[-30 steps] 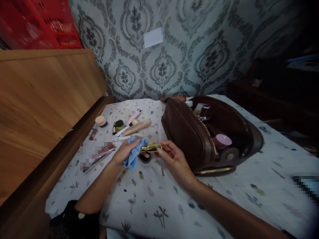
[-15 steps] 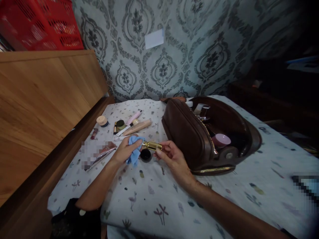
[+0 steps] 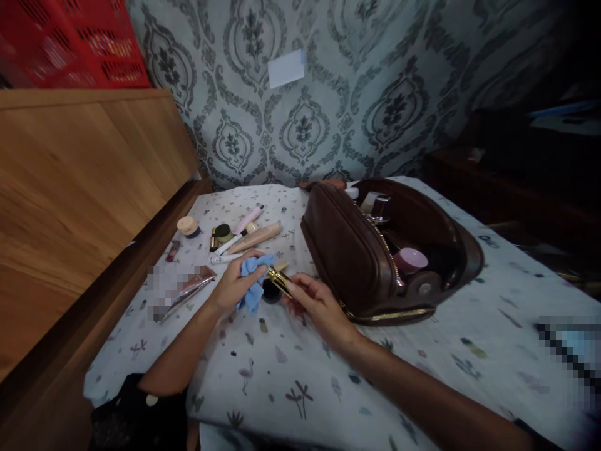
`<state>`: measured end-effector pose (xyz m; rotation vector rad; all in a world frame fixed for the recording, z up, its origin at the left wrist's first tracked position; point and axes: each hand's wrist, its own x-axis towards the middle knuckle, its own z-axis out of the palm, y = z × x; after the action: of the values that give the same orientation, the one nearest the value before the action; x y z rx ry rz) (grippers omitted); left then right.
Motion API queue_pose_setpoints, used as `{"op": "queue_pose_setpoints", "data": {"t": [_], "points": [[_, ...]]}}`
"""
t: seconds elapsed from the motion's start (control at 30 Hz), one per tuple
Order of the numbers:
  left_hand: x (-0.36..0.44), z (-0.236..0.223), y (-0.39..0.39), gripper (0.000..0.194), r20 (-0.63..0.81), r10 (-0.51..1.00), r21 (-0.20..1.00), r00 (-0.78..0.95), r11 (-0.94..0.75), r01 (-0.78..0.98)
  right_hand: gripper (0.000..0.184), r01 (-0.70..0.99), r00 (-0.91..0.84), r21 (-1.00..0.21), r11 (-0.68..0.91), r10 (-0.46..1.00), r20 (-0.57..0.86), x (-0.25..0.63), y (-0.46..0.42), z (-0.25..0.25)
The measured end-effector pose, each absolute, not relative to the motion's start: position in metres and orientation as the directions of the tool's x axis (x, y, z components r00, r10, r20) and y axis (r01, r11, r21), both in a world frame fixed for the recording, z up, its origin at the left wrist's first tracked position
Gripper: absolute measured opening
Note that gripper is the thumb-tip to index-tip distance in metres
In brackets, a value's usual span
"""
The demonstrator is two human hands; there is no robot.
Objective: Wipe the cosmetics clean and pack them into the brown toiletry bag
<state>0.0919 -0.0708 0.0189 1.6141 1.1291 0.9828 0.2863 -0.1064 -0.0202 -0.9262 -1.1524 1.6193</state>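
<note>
While a brown bag [image 3: 350, 250] gapes, cloth meets gold

Left of the bag, the right hand [image 3: 323, 310] pinches narrowly and the left hand [image 3: 230, 288] closes around a blue cloth [image 3: 252, 295]. Between them, a slim gold tube [image 3: 280, 281] tilts, one end against the cloth. Below it, also left of the bag, sits a dark round container [image 3: 271, 293]. No brand or label is readable.

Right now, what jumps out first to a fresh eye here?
The big dark-brown bag, gaping open on the right of the patterned cloth, with a pink round item showing inside. Next, the bright blue cloth in the left hand, beside the shiny gold tube in the right hand. Top left, a red basket stands out.
</note>
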Motion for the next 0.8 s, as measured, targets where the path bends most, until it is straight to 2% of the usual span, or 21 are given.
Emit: {"op": "queue_pose_setpoints", "data": {"t": [0.17,0.23,0.37,0.5,0.63,0.8], "points": [[0.093,0.0152,-0.068,0.037,0.159,0.965,0.935,0.209,-0.216,0.282,0.035,-0.139,-0.193,-0.978,0.155,0.965,0.18,0.2872,-0.1057,-0.0237],[0.0954,0.016,-0.0683,0.041,0.159,0.969,0.931,0.188,-0.21,0.298,0.03,-0.109,-0.187,-0.975,0.194,0.959,0.211,0.2867,-0.1067,-0.0239],[0.0996,0.0186,-0.0702,0.049,0.159,0.97,0.935,0.184,-0.208,0.286,0.027,-0.081,-0.171,-0.979,0.187,0.965,0.198,0.2858,-0.109,-0.0214],[0.0993,0.0174,-0.0708,0.046,0.121,0.978,0.961,0.17,-0.158,0.228,0.032,-0.119,-0.16,-0.98,0.16,0.971,0.177,0.2866,-0.1101,-0.0174],[0.0981,0.0163,-0.0709,0.041,0.125,0.977,0.97,0.172,-0.156,0.186,0.045,-0.158,-0.227,-0.987,0.022,0.972,0.058,0.288,-0.1101,-0.0166],[0.099,0.0205,-0.0734,0.034,0.111,0.961,0.977,0.254,-0.152,0.149,0.055,-0.231,-0.263,-0.966,-0.115,0.964,-0.052,0.2874,-0.108,-0.0185]]}}
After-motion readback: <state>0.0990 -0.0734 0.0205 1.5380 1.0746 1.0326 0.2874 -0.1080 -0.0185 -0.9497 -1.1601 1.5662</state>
